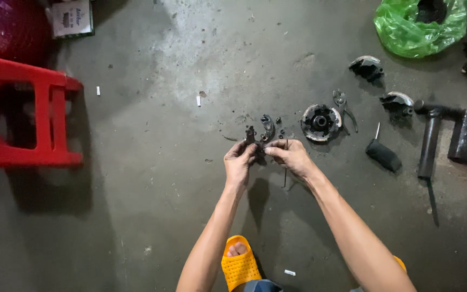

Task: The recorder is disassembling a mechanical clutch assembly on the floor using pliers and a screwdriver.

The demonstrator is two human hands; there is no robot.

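floor: grey concrete floor (152,162) | near: round metal hub (320,123) just beyond hands | left hand (239,162) + right hand (290,156): fingers clenched on small dark greasy metal part (256,145), held above floor | step: apparently working part by hand; steady two-handed grip needed

A small rectangular box (71,18) lies on the concrete floor (152,162) at the top left, just above the red plastic stool (28,116) and right beside a dark red ball (6,24). Its upward face is white with dark print and a darker border. Far across from the stool, in the top right corner, sits a crumpled bright green plastic bag (420,24), open at the top, with a dark inside.
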